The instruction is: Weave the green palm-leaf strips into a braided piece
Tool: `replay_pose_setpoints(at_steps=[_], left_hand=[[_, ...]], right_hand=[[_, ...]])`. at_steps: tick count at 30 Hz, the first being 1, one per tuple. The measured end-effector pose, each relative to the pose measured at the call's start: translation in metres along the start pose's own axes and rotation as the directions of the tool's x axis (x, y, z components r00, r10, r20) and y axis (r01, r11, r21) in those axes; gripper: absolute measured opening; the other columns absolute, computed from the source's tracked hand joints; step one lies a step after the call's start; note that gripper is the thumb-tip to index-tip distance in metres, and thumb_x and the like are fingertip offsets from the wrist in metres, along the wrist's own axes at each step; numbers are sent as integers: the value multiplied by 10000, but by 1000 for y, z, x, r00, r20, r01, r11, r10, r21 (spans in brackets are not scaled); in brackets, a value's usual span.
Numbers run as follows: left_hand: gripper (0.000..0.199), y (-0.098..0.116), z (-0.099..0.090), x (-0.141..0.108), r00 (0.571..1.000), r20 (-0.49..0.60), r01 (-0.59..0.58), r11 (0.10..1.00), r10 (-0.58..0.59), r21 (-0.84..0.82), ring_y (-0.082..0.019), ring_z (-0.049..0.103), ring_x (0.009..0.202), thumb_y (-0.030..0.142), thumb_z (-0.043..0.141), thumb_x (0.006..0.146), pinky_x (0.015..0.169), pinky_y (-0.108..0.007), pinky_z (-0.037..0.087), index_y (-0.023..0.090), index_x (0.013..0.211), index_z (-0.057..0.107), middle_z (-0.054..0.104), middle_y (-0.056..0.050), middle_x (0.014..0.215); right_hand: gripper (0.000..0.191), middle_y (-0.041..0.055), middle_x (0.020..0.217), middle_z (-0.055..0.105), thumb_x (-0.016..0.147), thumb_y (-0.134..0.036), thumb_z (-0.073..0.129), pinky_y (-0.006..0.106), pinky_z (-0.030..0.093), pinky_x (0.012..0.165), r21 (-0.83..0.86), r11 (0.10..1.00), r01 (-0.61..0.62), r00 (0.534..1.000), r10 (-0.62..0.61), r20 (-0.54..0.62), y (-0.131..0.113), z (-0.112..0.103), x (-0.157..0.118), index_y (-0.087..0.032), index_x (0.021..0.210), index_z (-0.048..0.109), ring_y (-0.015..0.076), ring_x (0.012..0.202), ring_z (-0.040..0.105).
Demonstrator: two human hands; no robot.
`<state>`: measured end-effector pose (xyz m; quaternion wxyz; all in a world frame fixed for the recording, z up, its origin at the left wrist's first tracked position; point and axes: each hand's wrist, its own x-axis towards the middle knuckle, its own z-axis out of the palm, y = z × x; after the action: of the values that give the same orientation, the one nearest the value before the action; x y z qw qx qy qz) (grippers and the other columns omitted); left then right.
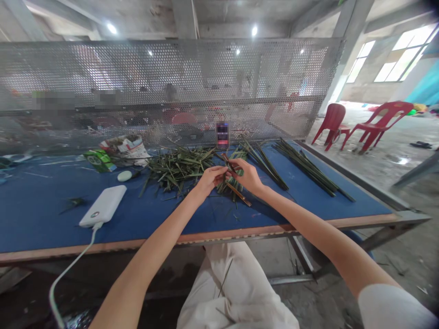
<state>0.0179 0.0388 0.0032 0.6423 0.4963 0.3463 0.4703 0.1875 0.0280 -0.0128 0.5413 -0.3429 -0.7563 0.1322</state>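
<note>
The right hand [247, 175] pinches a dark leaf strip [225, 158] between thumb and fingers, above the blue table [164, 225]. The left hand's [210, 177] fingers bend close at its near end; whether they grip, I cannot tell. The leaf pile [178, 168] lies left. The step seems fine fingertip work on this strip; the next move probably calls for a steady pinch.

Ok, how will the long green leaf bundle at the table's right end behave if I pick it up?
The leaf bundle is probably fairly stiff lengthwise, since its strips lie nearly straight. It looks light, the strips being thin. With no tie visible, they may splay or slip apart.
</note>
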Motion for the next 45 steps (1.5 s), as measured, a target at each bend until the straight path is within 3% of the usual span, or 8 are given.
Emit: replay_pose_setpoints(at_steps=[7,13,22,25,29,35,40,45], left_hand=[[231,-1,-1,1,1000,-10,-10,1000,10,20,-100,619,588,286,801,620,637,-223,492,122,733,683,695,-36,688],[300,-2,6,-4,996,11,-94,981,93,172,-130,623,575,360,791,616,615,-260,488,112,756,696,701,-65,690],[193,-2,14,-9,977,-93,-155,941,191,300,-165,627,561,303,754,625,580,-275,476,130,681,690,686,-52,611],[128,-6,13,-7,968,-102,-181,918,230,352,-174,632,576,258,719,649,572,-267,462,136,666,684,673,-44,588],[128,-9,13,-6,954,-43,-249,860,298,445,-187,640,610,243,712,659,576,-258,446,141,609,653,656,-42,577],[162,-11,10,-4,956,-9,-251,838,292,484,-195,640,604,287,708,698,576,-270,459,142,642,661,666,-57,593],[161,-11,11,-5,946,26,-288,800,324,527,-196,651,604,283,679,726,554,-261,445,146,646,656,682,-67,619],[156,-11,14,-9,949,30,-287,815,315,504,-200,655,601,302,684,736,597,-289,484,155,687,657,693,-68,638]], right_hand=[[214,39,902,711,871,-310,541,337,493,835,-79,991,-105,993,100,-60,-2,-11,3,-238,998,698,205,824,667],[178,67,962,681,803,-345,616,300,514,710,131,984,-116,990,125,-60,-11,-11,7,-216,870,718,194,870,636],[235,58,875,727,733,-376,687,325,513,747,337,898,-283,957,286,42,-4,-3,11,-187,863,737,192,784,657],[263,54,874,725,696,-397,719,328,520,730,359,881,-309,950,301,79,0,-1,11,-194,862,736,194,772,657],[246,47,788,717,671,-402,737,323,517,718,342,882,-324,941,338,19,0,2,10,-181,779,727,194,744,654],[297,26,766,702,612,-408,768,294,513,698,505,756,-416,890,454,53,-1,4,10,-176,787,704,165,722,637],[404,40,860,714,562,-356,807,318,521,799,584,705,-402,887,457,59,-1,1,12,-185,905,678,174,816,655],[432,33,869,712,536,-364,815,309,525,789,659,624,-420,843,537,29,2,-3,15,-194,883,621,164,808,660]])
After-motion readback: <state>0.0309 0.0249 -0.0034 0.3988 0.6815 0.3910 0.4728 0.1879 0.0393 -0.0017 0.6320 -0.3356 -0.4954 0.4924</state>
